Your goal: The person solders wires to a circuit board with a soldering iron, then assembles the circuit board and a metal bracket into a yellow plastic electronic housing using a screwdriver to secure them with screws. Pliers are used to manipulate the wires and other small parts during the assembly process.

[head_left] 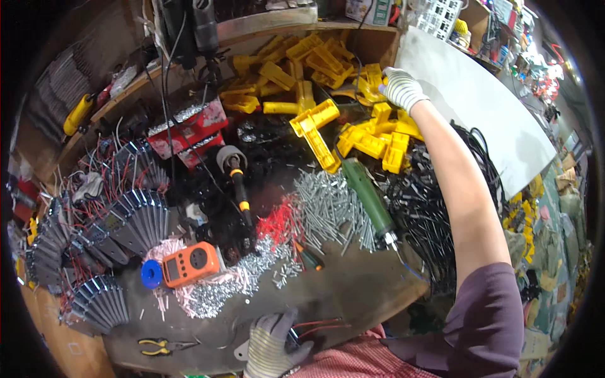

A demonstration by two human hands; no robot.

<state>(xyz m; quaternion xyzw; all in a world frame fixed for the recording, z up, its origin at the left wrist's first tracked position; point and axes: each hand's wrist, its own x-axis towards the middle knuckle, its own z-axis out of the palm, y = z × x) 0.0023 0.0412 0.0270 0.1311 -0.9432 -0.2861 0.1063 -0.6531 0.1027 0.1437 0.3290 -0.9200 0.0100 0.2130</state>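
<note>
My left hand (271, 345), in a striped work glove, is closed around a dark part near the bench's front edge. Thin red wires (318, 326) run out to its right; most of the part is hidden by the glove. My right arm stretches to the far side, where my gloved right hand (404, 89) has its fingertips closed on a yellow plastic housing (370, 85) at the right of a heap. More yellow housings (321, 60) fill the back of the bench. Another T-shaped yellow housing (315, 135) lies in front of the heap.
A green electric screwdriver (367, 196) lies beside long screws (324, 205) and black cables (425, 214). An orange multimeter (191, 264) rests among small metal parts, near a blue tape roll (151, 274). Pliers (165, 346) lie in front. Dark wired parts (135, 220) stand in rows at left.
</note>
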